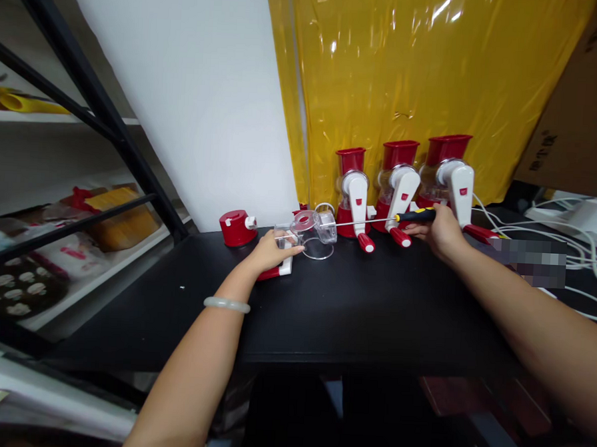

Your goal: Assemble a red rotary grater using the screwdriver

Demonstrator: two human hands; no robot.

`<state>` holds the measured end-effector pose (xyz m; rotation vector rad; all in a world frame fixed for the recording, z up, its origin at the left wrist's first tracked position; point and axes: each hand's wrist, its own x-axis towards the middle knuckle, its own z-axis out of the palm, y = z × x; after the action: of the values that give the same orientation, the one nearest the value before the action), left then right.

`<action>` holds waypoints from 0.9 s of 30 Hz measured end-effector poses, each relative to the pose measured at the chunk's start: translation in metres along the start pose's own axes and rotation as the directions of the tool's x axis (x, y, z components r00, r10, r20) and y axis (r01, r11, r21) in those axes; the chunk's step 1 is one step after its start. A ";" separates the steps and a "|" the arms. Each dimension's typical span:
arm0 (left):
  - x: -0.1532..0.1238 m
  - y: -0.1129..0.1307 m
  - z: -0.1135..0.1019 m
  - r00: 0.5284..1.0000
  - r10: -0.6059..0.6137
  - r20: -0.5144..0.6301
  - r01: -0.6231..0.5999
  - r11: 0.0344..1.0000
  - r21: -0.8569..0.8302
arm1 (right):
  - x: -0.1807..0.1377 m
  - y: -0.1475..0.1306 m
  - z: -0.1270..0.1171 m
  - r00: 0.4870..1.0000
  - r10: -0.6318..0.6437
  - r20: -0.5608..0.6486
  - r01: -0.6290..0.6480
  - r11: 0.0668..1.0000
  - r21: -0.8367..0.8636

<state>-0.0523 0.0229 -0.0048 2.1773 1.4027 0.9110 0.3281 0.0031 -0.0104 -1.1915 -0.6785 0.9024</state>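
My left hand (272, 251) is closed on a clear plastic housing (314, 230) with a white and red crank part (282, 269) beneath it, on the black table (324, 305). In my right hand (441, 231) is a screwdriver with a yellow and black handle (416, 216). Its thin metal shaft (363, 221) points left toward the clear housing. A pale bracelet (227, 304) is on my left wrist.
Three assembled red and white hand-crank grinders (354, 193) (399, 185) (448, 175) stand in a row against the yellow plastic sheet (411, 76). A red base (235, 227) lies at the left. White cables (552, 243) trail on the right. Black metal shelving (80, 192) holds goods at the left.
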 end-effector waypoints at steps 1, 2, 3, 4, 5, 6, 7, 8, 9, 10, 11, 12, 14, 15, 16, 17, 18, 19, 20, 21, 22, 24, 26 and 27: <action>0.000 0.000 0.000 1.000 0.000 0.000 0.000 1.000 0.000 | 0.000 0.000 0.000 1.000 0.014 0.003 -0.014 1.000 0.012; 0.000 0.000 0.000 1.000 0.000 0.001 0.000 1.000 -0.001 | -0.001 -0.001 -0.001 1.000 0.022 0.008 -0.022 1.000 0.021; 0.000 0.000 0.000 1.000 0.000 0.003 0.000 1.000 -0.004 | -0.001 -0.001 -0.002 1.000 0.022 0.017 -0.022 0.999 0.028; 0.000 0.000 0.000 1.000 0.000 0.006 0.000 1.000 -0.007 | -0.001 -0.001 -0.002 1.000 0.015 0.025 -0.016 0.999 0.034; 0.000 0.000 0.000 1.000 -0.001 0.008 0.001 1.000 -0.009 | -0.001 -0.001 -0.003 0.999 0.006 0.032 -0.008 0.999 0.038; 0.000 0.000 0.000 1.000 -0.002 0.008 0.002 1.000 -0.008 | -0.001 -0.001 -0.003 0.999 -0.002 0.036 0.001 0.999 0.041; -0.001 0.000 0.000 1.000 -0.004 0.006 0.005 1.000 -0.006 | -0.002 0.000 -0.003 0.999 -0.010 0.037 0.008 0.999 0.042; -0.001 0.000 0.000 1.000 -0.007 0.004 0.007 1.000 -0.002 | -0.002 -0.001 -0.003 0.999 -0.015 0.035 0.014 0.999 0.038; -0.001 0.001 -0.001 1.000 -0.008 0.001 0.008 1.000 0.002 | -0.003 -0.001 -0.003 0.999 -0.018 0.030 0.017 0.999 0.030; -0.001 0.001 -0.001 1.000 -0.008 -0.001 0.008 1.000 0.007 | -0.004 -0.001 -0.003 0.999 -0.019 0.025 0.019 1.000 0.019; 0.000 0.001 -0.001 1.000 -0.007 -0.001 0.007 1.000 0.009 | -0.005 -0.002 -0.002 1.000 -0.020 0.021 0.019 1.000 0.009; 0.000 0.001 -0.001 1.000 -0.004 0.001 0.004 1.000 0.009 | -0.005 -0.003 -0.001 1.000 -0.018 0.018 0.018 1.000 -0.001; 0.000 0.000 0.000 1.000 0.003 0.005 -0.003 1.000 0.006 | -0.006 -0.005 0.000 1.000 -0.012 0.011 0.012 1.000 -0.021; 0.000 -0.001 0.000 1.000 0.006 0.006 -0.006 1.000 0.004 | -0.006 -0.005 0.000 1.000 -0.014 0.004 0.014 0.999 -0.035; 0.001 -0.001 0.000 1.000 0.007 0.007 -0.007 1.000 0.002 | -0.006 -0.005 0.000 1.000 -0.023 -0.004 0.023 0.999 -0.049; 0.001 -0.001 0.000 1.000 0.009 0.008 -0.009 1.000 0.000 | -0.005 -0.005 0.000 0.999 -0.040 -0.013 0.039 0.997 -0.061; 0.001 -0.002 0.001 1.000 0.009 0.008 -0.009 1.000 -0.001 | -0.004 -0.004 0.000 0.998 -0.060 -0.026 0.058 0.996 -0.068; 0.002 -0.002 0.001 1.000 0.009 0.007 -0.009 1.000 0.000 | -0.002 -0.004 0.000 0.996 -0.080 -0.036 0.077 0.995 -0.070; 0.002 -0.002 0.001 1.000 0.009 0.005 -0.009 1.000 0.001 | -0.001 -0.002 -0.001 0.995 -0.095 -0.044 0.092 0.993 -0.068; 0.002 -0.002 0.001 1.000 0.009 0.004 -0.009 1.000 0.005 | 0.001 -0.001 -0.001 0.993 -0.103 -0.053 0.099 0.993 -0.065; 0.002 -0.002 0.001 1.000 0.009 0.003 -0.009 1.000 0.008 | 0.002 0.000 -0.001 0.992 -0.108 -0.058 0.104 0.993 -0.062; 0.002 -0.001 0.000 1.000 0.010 0.001 -0.010 1.000 0.013 | 0.004 0.001 -0.002 0.991 -0.114 -0.064 0.110 0.992 -0.063; 0.001 -0.001 0.000 1.000 0.012 0.001 -0.012 1.000 0.014 | 0.006 0.002 -0.002 0.990 -0.121 -0.066 0.116 0.991 -0.066; 0.001 0.000 0.000 1.000 0.013 0.002 -0.013 1.000 0.014 | 0.006 0.002 -0.002 0.990 -0.122 -0.069 0.118 0.991 -0.066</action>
<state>-0.0522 0.0241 -0.0047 2.1989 1.4000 0.9063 0.3321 0.0081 -0.0129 -1.2196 -0.7159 0.7388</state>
